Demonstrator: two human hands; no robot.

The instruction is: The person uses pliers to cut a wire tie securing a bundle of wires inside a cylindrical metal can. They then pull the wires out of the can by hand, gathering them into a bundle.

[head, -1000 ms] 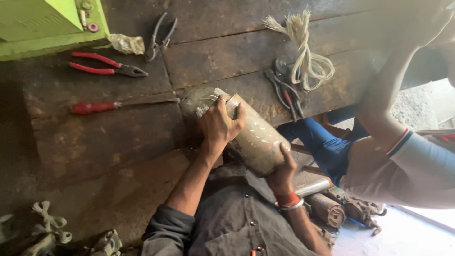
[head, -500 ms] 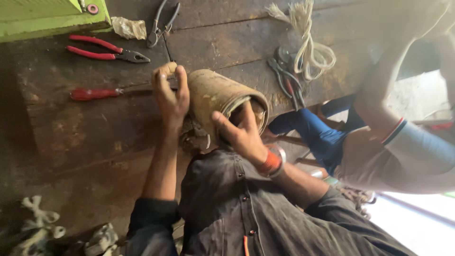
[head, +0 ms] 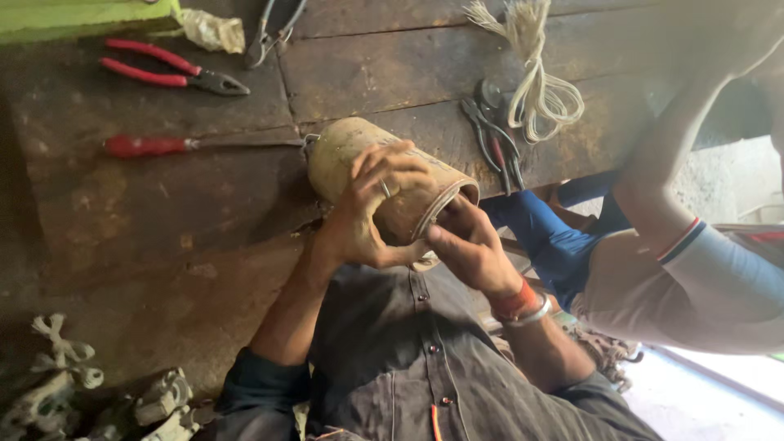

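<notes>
A dirty tan metal cylinder point(head: 347, 151), open at the end that faces me, lies tilted on the dark wooden workbench point(head: 163, 220). My left hand point(head: 376, 208) wraps over its side near the open rim and grips it. At that rim my right hand point(head: 465, 245), with a red thread and a metal bangle at the wrist, has its fingers curled into the mouth. What lies inside the cylinder is hidden.
Red-handled pliers point(head: 167, 72), a red-handled screwdriver point(head: 159, 145), metal cutters point(head: 273, 28), dark pliers point(head: 494, 131) and a coil of white cord point(head: 543, 90) lie on the bench. A green box point(head: 82, 16) sits at top left. Another person's arm point(head: 694, 253) reaches in from the right.
The cylinder has swung round so its open end faces me. My left hand slid from its far end to the side near the rim, and my right hand moved onto the rim.
</notes>
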